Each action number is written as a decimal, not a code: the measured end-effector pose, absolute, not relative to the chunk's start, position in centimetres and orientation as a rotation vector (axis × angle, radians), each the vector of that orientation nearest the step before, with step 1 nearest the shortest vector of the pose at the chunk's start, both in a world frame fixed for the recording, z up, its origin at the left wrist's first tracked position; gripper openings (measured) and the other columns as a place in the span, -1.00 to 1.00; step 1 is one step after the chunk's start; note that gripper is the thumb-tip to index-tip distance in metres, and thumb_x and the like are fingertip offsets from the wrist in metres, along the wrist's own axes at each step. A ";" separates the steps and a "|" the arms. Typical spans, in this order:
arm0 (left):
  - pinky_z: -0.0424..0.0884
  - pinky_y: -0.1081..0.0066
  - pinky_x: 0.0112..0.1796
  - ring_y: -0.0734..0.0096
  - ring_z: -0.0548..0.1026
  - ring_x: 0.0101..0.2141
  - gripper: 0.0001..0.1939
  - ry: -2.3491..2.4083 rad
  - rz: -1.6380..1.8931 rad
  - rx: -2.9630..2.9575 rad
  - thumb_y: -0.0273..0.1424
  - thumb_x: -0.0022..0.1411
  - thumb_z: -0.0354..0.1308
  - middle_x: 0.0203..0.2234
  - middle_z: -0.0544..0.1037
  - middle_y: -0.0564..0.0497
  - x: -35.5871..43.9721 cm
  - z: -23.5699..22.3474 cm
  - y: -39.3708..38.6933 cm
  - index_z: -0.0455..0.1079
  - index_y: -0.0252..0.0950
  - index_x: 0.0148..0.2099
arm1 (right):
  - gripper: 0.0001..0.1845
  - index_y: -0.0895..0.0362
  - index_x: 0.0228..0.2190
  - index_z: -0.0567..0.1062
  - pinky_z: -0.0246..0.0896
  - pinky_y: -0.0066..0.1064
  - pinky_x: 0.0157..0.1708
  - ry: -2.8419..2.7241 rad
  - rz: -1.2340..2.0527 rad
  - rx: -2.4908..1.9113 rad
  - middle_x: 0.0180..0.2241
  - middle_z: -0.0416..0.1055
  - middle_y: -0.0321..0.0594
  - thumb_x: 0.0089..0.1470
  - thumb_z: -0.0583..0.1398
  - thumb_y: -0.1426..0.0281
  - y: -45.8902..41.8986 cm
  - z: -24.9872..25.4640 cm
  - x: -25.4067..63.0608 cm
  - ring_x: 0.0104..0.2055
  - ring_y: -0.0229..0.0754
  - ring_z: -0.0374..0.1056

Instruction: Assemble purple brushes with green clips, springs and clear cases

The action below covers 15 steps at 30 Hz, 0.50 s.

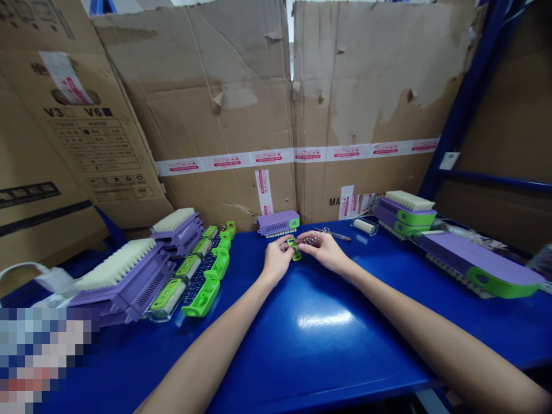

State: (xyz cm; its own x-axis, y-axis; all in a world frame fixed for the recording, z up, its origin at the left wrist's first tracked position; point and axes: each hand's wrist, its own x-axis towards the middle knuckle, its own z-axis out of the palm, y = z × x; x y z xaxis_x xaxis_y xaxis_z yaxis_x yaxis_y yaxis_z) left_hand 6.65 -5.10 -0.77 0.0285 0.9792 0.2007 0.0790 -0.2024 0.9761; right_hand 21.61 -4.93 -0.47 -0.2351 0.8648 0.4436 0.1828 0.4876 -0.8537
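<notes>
In the middle of the head view my left hand (pixel 278 259) is closed on a small green plastic piece (pixel 295 250) with a hole in it. My right hand (pixel 325 251) is closed around a thin coiled metal wire, a spring (pixel 317 237), whose coils stick out above the fingers. The right fingertips meet the green piece from the right side. Just behind the hands a purple brush block (pixel 278 221) with a green end rests bristles down. A slim dark tool (pixel 340 236) lies right of the right hand.
Stacked purple brush blocks (pixel 129 282), boxed green-and-white parts (pixel 168 296) and green brackets (pixel 202 296) line the left. More purple-and-green brush blocks (pixel 478 261) and a white cylinder (pixel 364 225) sit at the right. Cardboard sheets (pixel 224 109) stand behind the blue table (pixel 293 345).
</notes>
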 end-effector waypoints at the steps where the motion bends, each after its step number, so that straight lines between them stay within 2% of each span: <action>1: 0.41 0.50 -0.40 0.49 0.48 -0.52 -0.58 1.152 1.300 1.426 -0.70 0.01 0.05 -0.49 0.59 0.01 6.6 -0.8 -5.1 0.41 -0.42 -0.05 | -0.78 0.18 -0.32 0.50 0.30 -0.30 -0.18 -1.741 0.793 -0.908 -0.32 0.52 -0.18 -0.06 0.24 0.34 -5.0 -0.4 21.6 -0.26 -0.16 0.42; 8: 0.34 0.56 -0.48 0.52 0.45 -0.55 -0.58 1.093 1.285 1.418 -0.70 -0.01 0.04 -0.56 0.55 0.04 6.7 -0.7 -5.2 0.42 -0.43 -0.07 | -0.79 0.12 -0.32 0.52 0.27 -0.32 -0.16 -1.934 0.321 -0.927 -0.30 0.47 -0.20 -0.10 0.26 0.52 -4.9 -1.0 21.4 -0.21 -0.16 0.39; 15: 0.36 0.55 -0.46 0.53 0.45 -0.54 -0.58 0.995 1.208 1.461 -0.63 0.05 0.07 -0.54 0.57 0.03 6.2 -1.1 -4.7 0.39 -0.41 0.00 | -0.84 0.07 -0.30 0.50 0.23 -0.29 -0.16 -2.024 0.150 -1.004 -0.30 0.46 -0.20 -0.01 0.24 0.47 -4.8 -1.2 21.6 -0.20 -0.15 0.36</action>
